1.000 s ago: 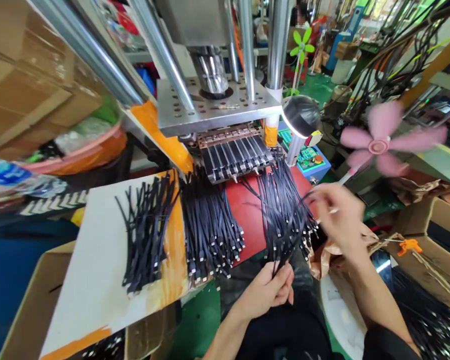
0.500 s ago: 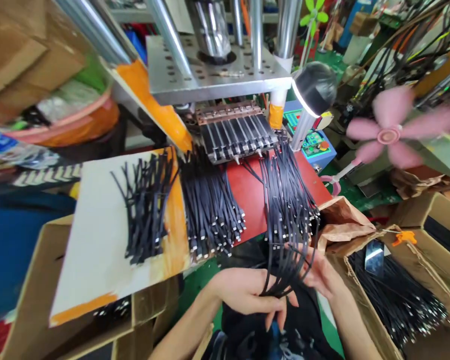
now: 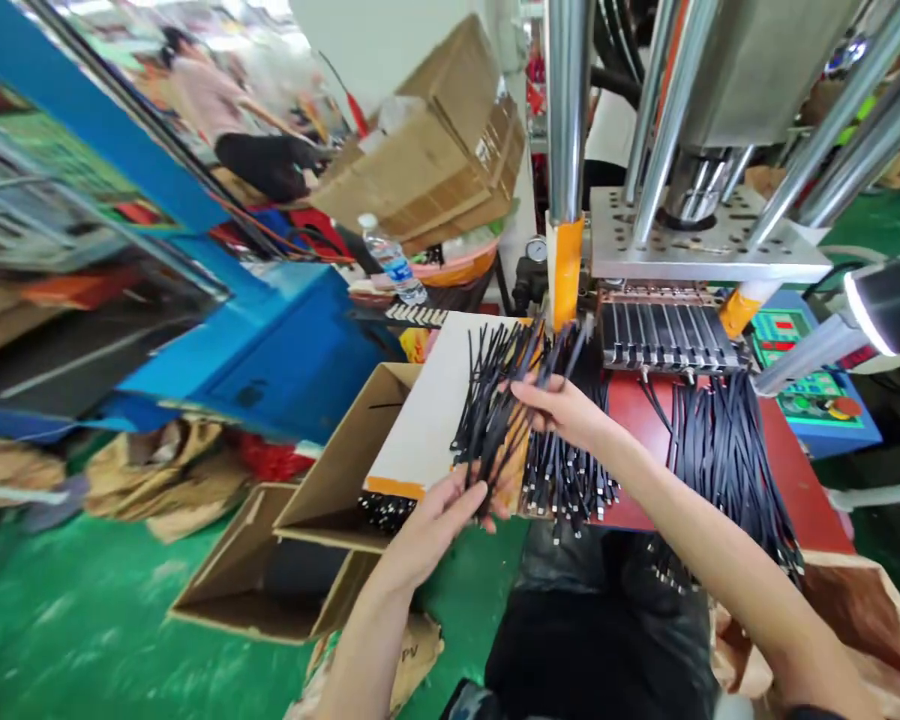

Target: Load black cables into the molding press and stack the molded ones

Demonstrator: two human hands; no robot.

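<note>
A bunch of black cables (image 3: pixel 497 428) is pinched low down by the left hand (image 3: pixel 447 512), near the front edge of the white board (image 3: pixel 421 418), and higher up by the right hand (image 3: pixel 559 408), its long way pointed toward the back edge, leaning right.

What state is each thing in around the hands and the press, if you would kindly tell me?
Held cables: bunched, slanting, slightly blurred
Left hand: closed around their lower ends
Right hand: fingers at their upper part, grip unclear
Right-hand cable pile: lying loose, not held
Lamp: lit
Water bottle: capped
Cardboard box on the floor: open
</note>
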